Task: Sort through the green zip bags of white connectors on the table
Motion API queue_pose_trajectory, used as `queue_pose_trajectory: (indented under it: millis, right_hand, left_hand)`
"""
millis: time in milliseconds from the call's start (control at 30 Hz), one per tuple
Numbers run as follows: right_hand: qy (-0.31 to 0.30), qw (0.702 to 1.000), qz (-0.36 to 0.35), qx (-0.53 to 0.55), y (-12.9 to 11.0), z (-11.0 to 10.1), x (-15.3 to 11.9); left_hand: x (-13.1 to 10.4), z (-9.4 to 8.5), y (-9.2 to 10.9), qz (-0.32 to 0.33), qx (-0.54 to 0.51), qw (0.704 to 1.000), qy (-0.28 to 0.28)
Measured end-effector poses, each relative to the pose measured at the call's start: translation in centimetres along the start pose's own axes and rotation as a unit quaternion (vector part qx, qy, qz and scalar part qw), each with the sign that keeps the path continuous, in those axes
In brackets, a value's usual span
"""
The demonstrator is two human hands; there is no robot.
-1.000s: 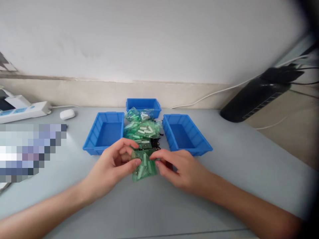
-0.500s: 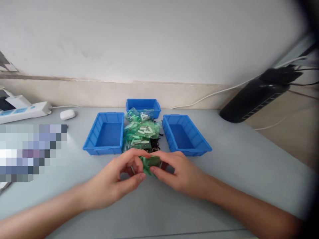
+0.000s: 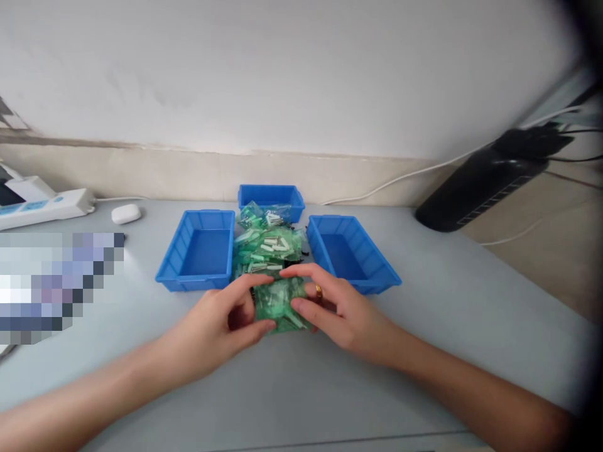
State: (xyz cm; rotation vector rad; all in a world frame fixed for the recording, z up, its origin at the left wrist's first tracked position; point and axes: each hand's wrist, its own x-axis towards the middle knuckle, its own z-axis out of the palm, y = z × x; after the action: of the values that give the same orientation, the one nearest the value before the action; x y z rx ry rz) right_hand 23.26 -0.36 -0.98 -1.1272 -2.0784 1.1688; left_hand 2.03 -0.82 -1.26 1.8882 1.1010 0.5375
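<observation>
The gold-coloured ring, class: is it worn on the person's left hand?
No, the gold-coloured ring is on the right hand, which holds the green packet.

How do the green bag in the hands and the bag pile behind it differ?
Support: the held bag is in the fingers of the left hand and right hand; the bag pile lies on the table.
Count: the held bag looks like one; the bag pile has several, overlapping.
Position: the held bag is nearer the camera than the bag pile.
Shared: green see-through plastic, pale slim pieces inside.
</observation>
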Motion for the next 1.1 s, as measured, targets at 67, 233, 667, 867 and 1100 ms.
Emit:
queue_pose_trajectory:
  millis: [67,233,667,867,1100]
  right_hand:
    - [-0.006,1.000,0.008,-0.012,-0.07,-0.01,-0.03]
    - [-0.014,0.999,0.016,-0.028,-0.07,-0.05,0.03]
    - [-0.012,0.998,-0.006,-0.066,0.23,-0.01,0.27]
    - [0.026,0.996,-0.027,-0.080,0.19,-0.03,0.25]
    - [0.016,0.998,0.011,-0.054,0.12,-0.08,0.37]
  left_hand:
    - [0.02,-0.04,0.02,-0.003,-0.015,1.000,0.002]
    - [-0.05,-0.08,-0.02,-0.004,-0.019,1.000,0.009]
    - [0.01,-0.02,-0.56,0.027,0.012,0.999,0.023]
    - [0.06,-0.28,0.20,-0.008,0.002,1.000,-0.017]
    - [0.06,-0.19,0.07,-0.015,-0.080,0.996,0.035]
